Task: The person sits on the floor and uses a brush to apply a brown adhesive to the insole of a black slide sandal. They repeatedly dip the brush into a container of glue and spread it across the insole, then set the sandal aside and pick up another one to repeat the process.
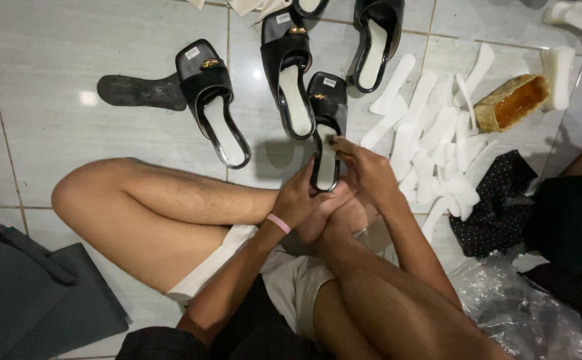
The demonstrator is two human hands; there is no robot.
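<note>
Sitting cross-legged on the tiled floor (51,87), the person holds a black slide sandal (326,133) at centre frame. The left hand (301,197), pink band at the wrist, is clasped around its heel end; the right hand (365,170) presses fingertips onto the white insole inside it. The step in hand looks like seating that insole, which calls for firm smoothing toward the toe. Three more black sandals (211,93) lie above, with loose white insoles (431,133) to the right beside a yellowish container (511,101).
</note>
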